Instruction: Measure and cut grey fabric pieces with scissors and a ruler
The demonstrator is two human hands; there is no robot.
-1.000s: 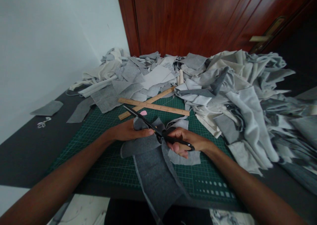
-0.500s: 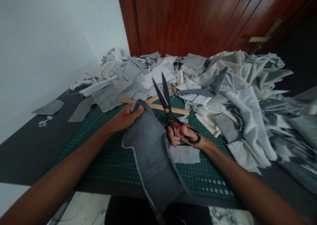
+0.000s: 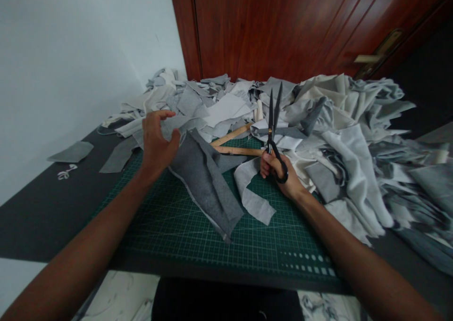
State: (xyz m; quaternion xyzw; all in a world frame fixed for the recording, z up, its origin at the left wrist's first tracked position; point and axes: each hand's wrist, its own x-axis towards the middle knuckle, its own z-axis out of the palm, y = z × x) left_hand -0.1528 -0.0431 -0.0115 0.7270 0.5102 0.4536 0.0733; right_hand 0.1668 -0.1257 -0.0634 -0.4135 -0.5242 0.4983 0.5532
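My left hand [image 3: 158,142] is raised with thumb and fingers apart, holding nothing, just beyond the upper left corner of a dark grey fabric piece [image 3: 208,184]. That piece lies creased on the green cutting mat [image 3: 170,231]. In my right hand [image 3: 278,170] is a pair of black scissors [image 3: 272,127], blades pointing away from me and slightly parted. A lighter grey curved fabric strip [image 3: 253,198] rests on the mat, left of and below my right hand.
Wooden rulers [image 3: 239,150] lie across the mat's far part. Heaped fabric scraps [image 3: 226,106] line the back, and a large fabric pile [image 3: 357,160] covers the right side. Small scraps [image 3: 72,152] sit on the dark table at left. A wooden door [image 3: 276,33] stands behind.
My left hand has let go of the dark grey fabric, which has dropped onto the mat, and has moved up and left. The scissors have moved right with my right hand.
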